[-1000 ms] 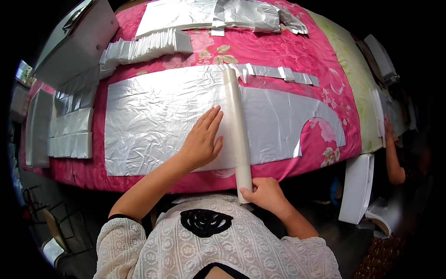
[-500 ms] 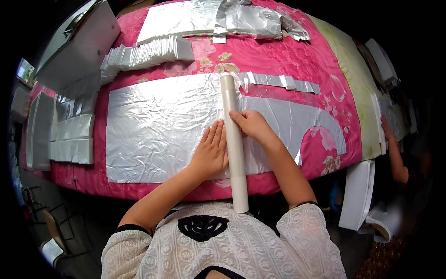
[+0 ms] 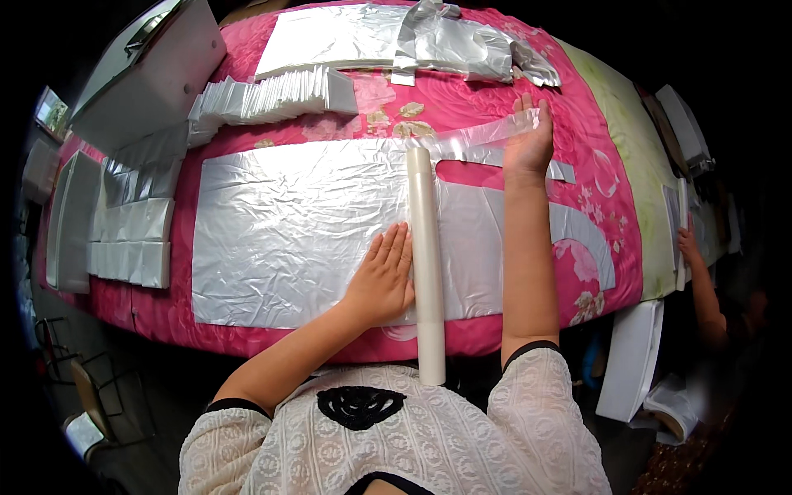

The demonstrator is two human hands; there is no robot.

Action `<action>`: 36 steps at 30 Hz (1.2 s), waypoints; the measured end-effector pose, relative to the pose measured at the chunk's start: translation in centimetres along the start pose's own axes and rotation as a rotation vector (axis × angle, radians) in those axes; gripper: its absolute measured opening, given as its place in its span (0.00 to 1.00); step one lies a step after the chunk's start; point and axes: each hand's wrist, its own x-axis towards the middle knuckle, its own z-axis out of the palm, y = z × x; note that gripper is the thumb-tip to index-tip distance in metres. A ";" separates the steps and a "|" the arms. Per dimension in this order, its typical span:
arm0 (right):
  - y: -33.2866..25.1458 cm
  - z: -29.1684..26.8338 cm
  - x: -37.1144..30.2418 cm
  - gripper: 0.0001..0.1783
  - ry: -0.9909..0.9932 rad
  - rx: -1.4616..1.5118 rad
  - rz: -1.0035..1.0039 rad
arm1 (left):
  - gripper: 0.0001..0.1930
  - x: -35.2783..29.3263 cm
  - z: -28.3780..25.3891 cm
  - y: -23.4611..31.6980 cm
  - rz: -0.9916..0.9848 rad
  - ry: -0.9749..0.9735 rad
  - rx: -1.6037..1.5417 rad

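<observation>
A stack of silvery plastic bags (image 3: 272, 223) lies flat in front of me, with cut-out handle shapes at its right end. Across it rests a long pale roll (image 3: 425, 247), its near end hanging over the bed edge by my body. My left hand (image 3: 382, 276) lies flat on the bags, fingers stretched, right against the roll's left side. My right hand (image 3: 529, 144) is raised above the far right of the stack, palm partly showing. A strip of clear plastic film (image 3: 483, 134) runs up into it from beside the roll, seemingly held between thumb and fingers.
Beyond lies another silvery bag pile (image 3: 330, 37) and a row of folded white packets (image 3: 272, 97). At left stand a white box (image 3: 148, 74) and more packets (image 3: 128, 264). A pink flowered cover (image 3: 462, 103) spreads underneath. Another person's hand (image 3: 687, 243) is at far right.
My right hand has left the roll and moved away and to the right, raising clear film. My left hand stays flat beside the roll.
</observation>
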 end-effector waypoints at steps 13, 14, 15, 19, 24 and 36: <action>18.9 13.3 -22.8 0.48 -1.358 -1.268 -0.123 | 0.34 0.3 3.1 -1.3 0.109 0.163 0.075; 18.7 13.8 -22.9 0.48 -1.458 -1.211 -0.089 | 0.34 0.3 3.4 -1.4 0.104 0.153 0.088; 18.0 14.4 -23.0 0.49 -1.558 -1.150 -0.049 | 0.34 0.1 3.2 -1.2 0.091 0.202 0.054; 15.4 13.9 -19.9 0.52 -1.584 -1.139 -0.258 | 0.33 -0.8 1.0 -0.6 0.050 0.316 -0.156; 12.5 11.1 -17.1 0.58 -1.474 -1.172 -0.246 | 0.34 -4.3 -3.3 -4.1 -0.139 0.052 -0.125; 7.4 4.3 -11.1 0.58 -1.089 -1.008 -0.173 | 0.42 -6.4 -5.1 -10.4 -0.550 0.046 0.207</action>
